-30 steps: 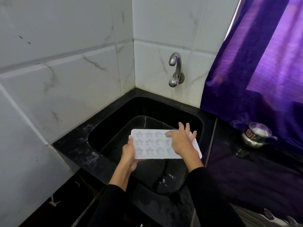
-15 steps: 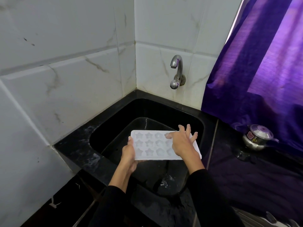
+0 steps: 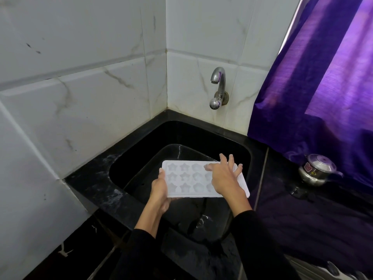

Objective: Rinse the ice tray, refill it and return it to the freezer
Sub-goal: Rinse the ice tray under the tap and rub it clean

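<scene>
White tray [image 3: 198, 179], star-shaped moulds. Black sink [image 3: 141, 150], black desk [image 3: 302, 215]. White tiles [image 3: 90, 110], grey marble veins. Purple curtain [image 3: 323, 87]. Silver tap [image 3: 219, 87], silver pot [image 3: 316, 169]. Black sleeves [image 3: 260, 245].

Two bare hands, long black sleeves ending above the wrists, no jewellery visible

Head view, steeply down over sink [image 3: 141, 150]

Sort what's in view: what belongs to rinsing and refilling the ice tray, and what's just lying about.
Belongs to the job:
- white ice tray, held over the sink
- left hand gripping its left end
- right hand spread on top
- black sink
- wall tap, no water seen running

Just lying about:
- small steel pot on the counter
- purple curtain
</scene>
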Motion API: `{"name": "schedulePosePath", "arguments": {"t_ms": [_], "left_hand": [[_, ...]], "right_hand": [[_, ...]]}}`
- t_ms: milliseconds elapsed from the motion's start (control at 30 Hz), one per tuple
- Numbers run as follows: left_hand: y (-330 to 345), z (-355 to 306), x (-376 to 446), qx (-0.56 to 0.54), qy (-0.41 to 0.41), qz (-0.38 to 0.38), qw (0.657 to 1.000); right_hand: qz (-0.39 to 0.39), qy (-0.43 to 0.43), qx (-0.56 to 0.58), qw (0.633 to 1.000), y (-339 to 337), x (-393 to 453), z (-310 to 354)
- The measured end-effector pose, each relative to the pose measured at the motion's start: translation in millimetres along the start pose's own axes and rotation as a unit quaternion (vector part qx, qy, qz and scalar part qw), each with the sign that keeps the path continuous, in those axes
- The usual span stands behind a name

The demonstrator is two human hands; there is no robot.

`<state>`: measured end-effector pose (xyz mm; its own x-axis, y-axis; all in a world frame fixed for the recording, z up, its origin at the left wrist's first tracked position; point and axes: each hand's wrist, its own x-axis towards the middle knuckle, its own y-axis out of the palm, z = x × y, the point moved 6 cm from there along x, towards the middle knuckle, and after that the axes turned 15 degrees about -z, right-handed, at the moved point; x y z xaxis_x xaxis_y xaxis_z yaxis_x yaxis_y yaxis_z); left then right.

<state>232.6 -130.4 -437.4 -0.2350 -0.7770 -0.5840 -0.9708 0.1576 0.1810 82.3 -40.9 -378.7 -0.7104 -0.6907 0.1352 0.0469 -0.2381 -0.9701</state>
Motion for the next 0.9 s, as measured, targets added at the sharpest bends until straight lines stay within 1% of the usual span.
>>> {"name": "schedulePosePath", "arguments": {"t_ms": [567, 767, 900], "left_hand": [[-7.4, -2.3, 3.5, 0.009, 0.001, -0.002, 1.000], [-11.0, -1.4, 5.2, 0.009, -0.006, -0.015, 1.000], [-10.6, -3.8, 5.1, 0.014, -0.002, -0.021, 1.000]], "right_hand": [[-0.001, 0.012, 0.021, 1.000, 3.1, 0.5, 2.7], [-0.001, -0.004, 0.009, 1.000, 2.6, -0.1, 7.5], [-0.007, 0.013, 0.025, 1.000, -1.0, 2.4, 6.9]]}}
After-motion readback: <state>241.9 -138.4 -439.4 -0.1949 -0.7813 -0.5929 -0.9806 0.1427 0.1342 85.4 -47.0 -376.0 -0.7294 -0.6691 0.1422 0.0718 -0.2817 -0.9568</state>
